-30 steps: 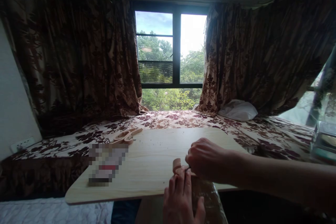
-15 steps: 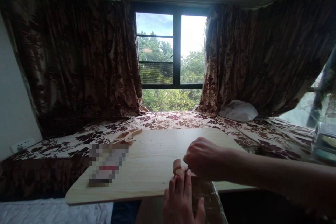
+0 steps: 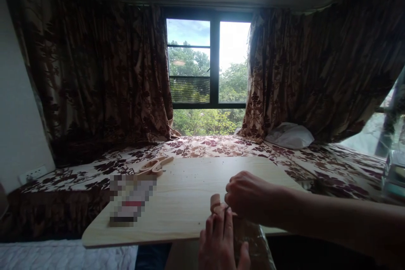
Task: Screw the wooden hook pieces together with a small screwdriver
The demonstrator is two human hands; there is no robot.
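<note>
My left hand (image 3: 218,236) lies with its fingers stretched out and thumb apart, fingertips against a light tan strip (image 3: 215,203) whose end curls upward. Just beyond and to the right, my right hand (image 3: 242,196) is closed in a fist over the same spot. A thin dark sliver shows between my hands, but what the fist holds is hidden. Under and beside them is a shiny brown block-like thing (image 3: 248,236) at the near edge of the pale wooden table (image 3: 177,206).
More tan strips (image 3: 153,165) lie looped at the table's far left corner. In front of them is a blurred-out flat item (image 3: 134,200). A patterned cloth (image 3: 202,143) covers the ledge under the window, with a white bag (image 3: 290,135) on it. Small crumbs dot the tabletop.
My right fist has dropped slightly toward the strip. My left hand stays in place on it. The whole view has shifted a little.
</note>
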